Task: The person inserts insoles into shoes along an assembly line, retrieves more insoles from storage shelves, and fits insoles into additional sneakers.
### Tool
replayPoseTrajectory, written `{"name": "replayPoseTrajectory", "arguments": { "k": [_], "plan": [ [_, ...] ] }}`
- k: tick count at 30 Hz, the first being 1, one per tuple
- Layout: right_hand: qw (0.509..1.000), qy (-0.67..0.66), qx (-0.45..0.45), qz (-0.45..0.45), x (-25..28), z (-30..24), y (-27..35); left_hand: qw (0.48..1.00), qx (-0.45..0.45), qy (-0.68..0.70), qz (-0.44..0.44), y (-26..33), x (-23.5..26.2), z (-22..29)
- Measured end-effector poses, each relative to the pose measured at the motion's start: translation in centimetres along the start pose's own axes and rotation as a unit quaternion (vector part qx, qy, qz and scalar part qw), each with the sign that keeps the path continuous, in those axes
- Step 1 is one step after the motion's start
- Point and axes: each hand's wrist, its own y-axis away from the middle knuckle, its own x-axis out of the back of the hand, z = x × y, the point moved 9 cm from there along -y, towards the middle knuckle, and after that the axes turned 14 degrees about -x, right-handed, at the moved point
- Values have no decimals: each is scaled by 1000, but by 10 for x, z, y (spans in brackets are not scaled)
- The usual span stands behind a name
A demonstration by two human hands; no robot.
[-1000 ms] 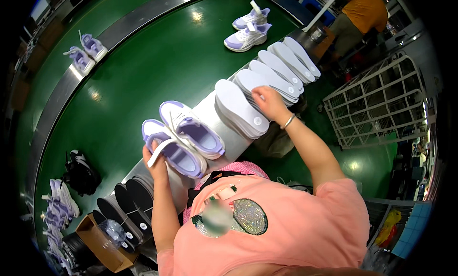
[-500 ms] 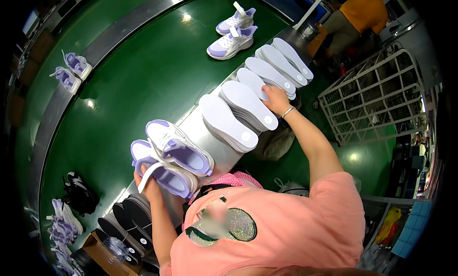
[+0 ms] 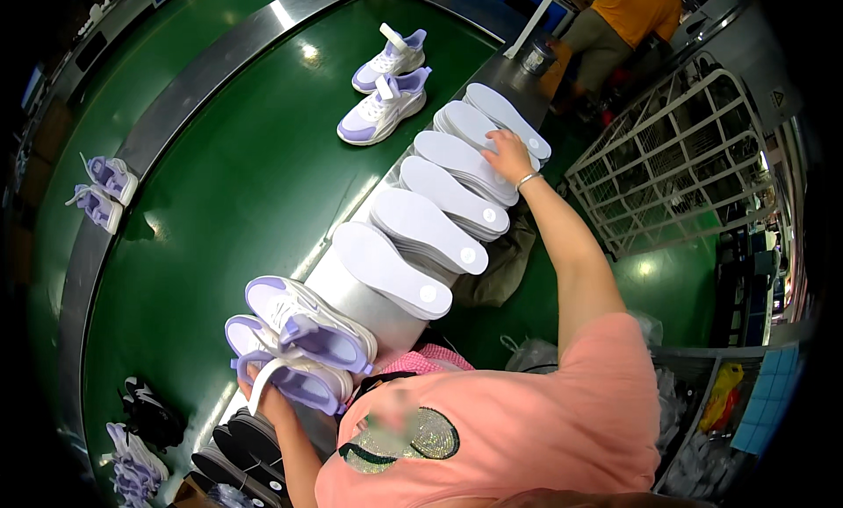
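Observation:
A pair of white and lilac sneakers stands at the near end of the metal ledge, the farther sneaker point(image 3: 307, 319) beside the nearer sneaker point(image 3: 303, 381). My left hand point(image 3: 270, 396) is closed on the side of the nearer sneaker, next to its white strap; part of the fingers is hidden. Several stacks of white insoles point(image 3: 391, 269) lie in a row along the ledge. My right hand point(image 3: 509, 157) reaches to a far insole stack point(image 3: 464, 122), its fingers stretched out over the edge of the insoles and nothing visibly lifted.
Another sneaker pair point(image 3: 384, 91) stands on the green surface point(image 3: 219, 183), and one more pair point(image 3: 104, 192) on its metal rim. Black insoles point(image 3: 255, 442) lie near my left forearm. A white wire cart point(image 3: 676, 165) is at the right. A person in orange point(image 3: 637, 16) is at the back.
My right hand has moved along the row to a farther insole stack. My left hand stays on the nearer sneaker. The whole view has shifted.

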Motion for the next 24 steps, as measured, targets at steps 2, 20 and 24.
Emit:
{"name": "replayPoseTrajectory", "arguments": {
  "k": [2, 20, 24],
  "plan": [
    [1000, 25, -18, 3, -5, 12, -16, 1000, -8, 10, 2, 0, -3, 3],
    [928, -62, 350, 111, 122, -211, 146, 999, -36, 32, 23, 5, 4, 11],
    [891, -113, 431, -86, 104, -274, 232, 997, -72, -17, 0, -8, -7, 18]
  ]
}}
